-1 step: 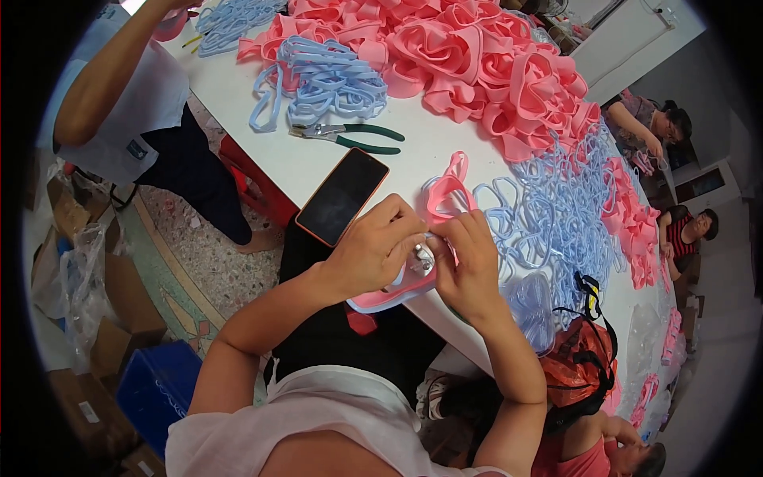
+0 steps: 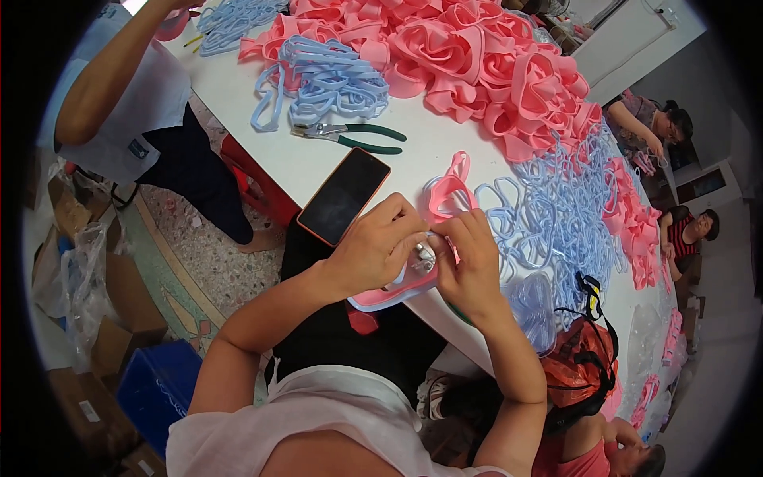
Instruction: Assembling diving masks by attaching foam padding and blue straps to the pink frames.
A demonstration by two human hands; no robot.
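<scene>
Head view shows the left hand (image 2: 373,248) and right hand (image 2: 470,266) both pinched around a pink foam band (image 2: 393,292) with a small metal piece (image 2: 424,256), just beside the phone (image 2: 343,195); it seems light, soft, best gripped at its edges.

From my remote seat I see a long white table (image 2: 262,135) running diagonally across the room, over a speckled terrazzo floor (image 2: 211,254) with a patterned green-and-tan strip — cardboard boxes (image 2: 111,334) and a blue plastic crate (image 2: 159,389) crowd the floor at the left. At the upper right stands a pale wall with a white door (image 2: 636,40) — the light is even and bright across the tabletop.
</scene>
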